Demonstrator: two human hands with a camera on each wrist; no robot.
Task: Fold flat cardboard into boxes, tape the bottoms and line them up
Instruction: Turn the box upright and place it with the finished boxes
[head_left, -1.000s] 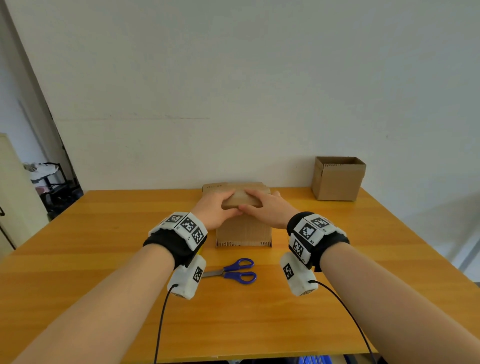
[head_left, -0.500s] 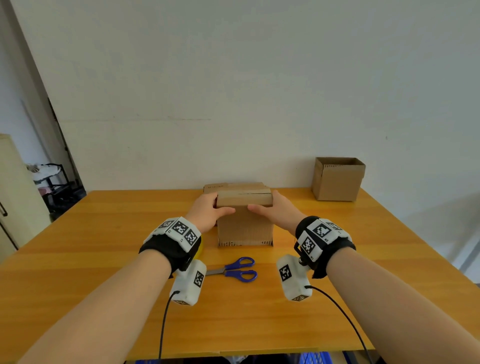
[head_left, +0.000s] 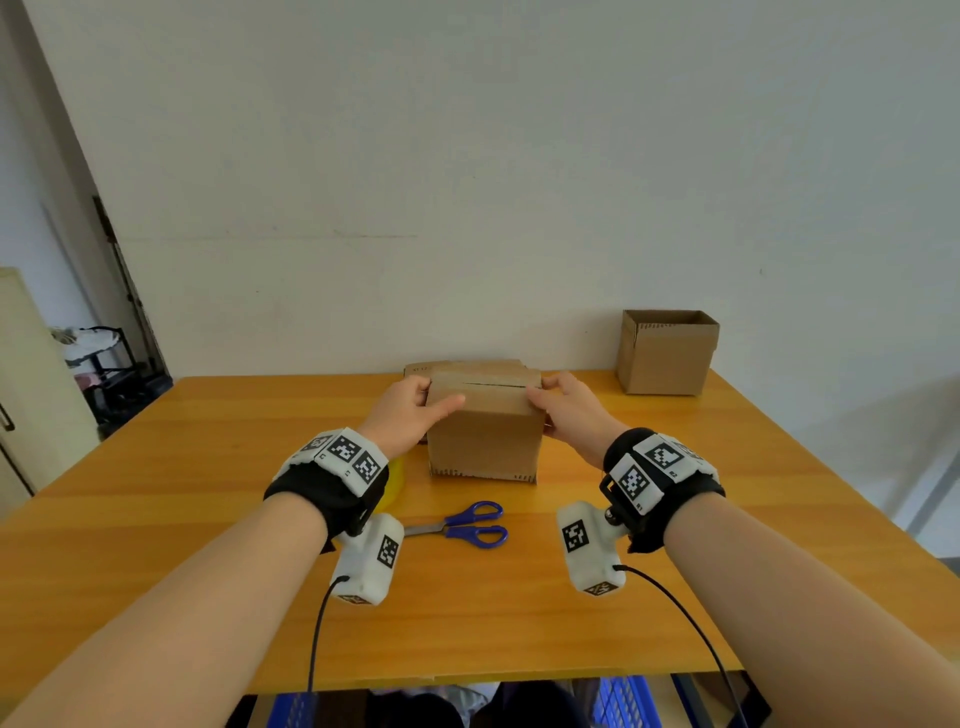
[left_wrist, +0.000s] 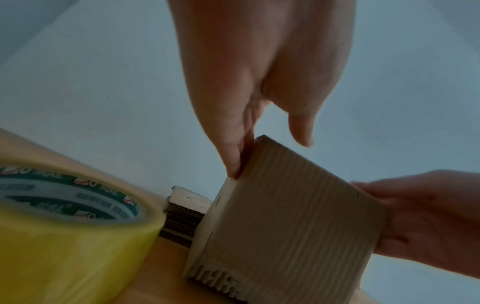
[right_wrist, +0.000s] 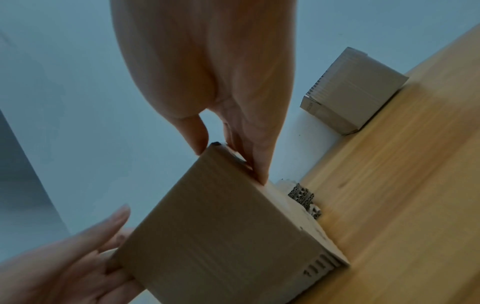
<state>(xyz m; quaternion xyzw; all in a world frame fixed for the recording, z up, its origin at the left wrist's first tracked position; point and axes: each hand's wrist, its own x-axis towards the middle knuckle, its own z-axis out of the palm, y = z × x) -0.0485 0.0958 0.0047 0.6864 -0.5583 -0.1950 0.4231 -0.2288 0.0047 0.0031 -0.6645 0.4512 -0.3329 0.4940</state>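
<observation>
left hand (head_left: 410, 415) and right hand (head_left: 569, 413) pinching box (head_left: 483, 441) flaps closed; keep seam tight, reach tape (left_wrist: 64, 226).

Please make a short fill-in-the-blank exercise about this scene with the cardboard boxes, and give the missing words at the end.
1. Both hands hold the box by its two ___.
2. The scissors have ___ handles.
3. The tape roll lies on the person's ___ side of the box.
4. The finished box stands at the table's far ___ corner.

Missing words: sides; blue; left; right
</observation>
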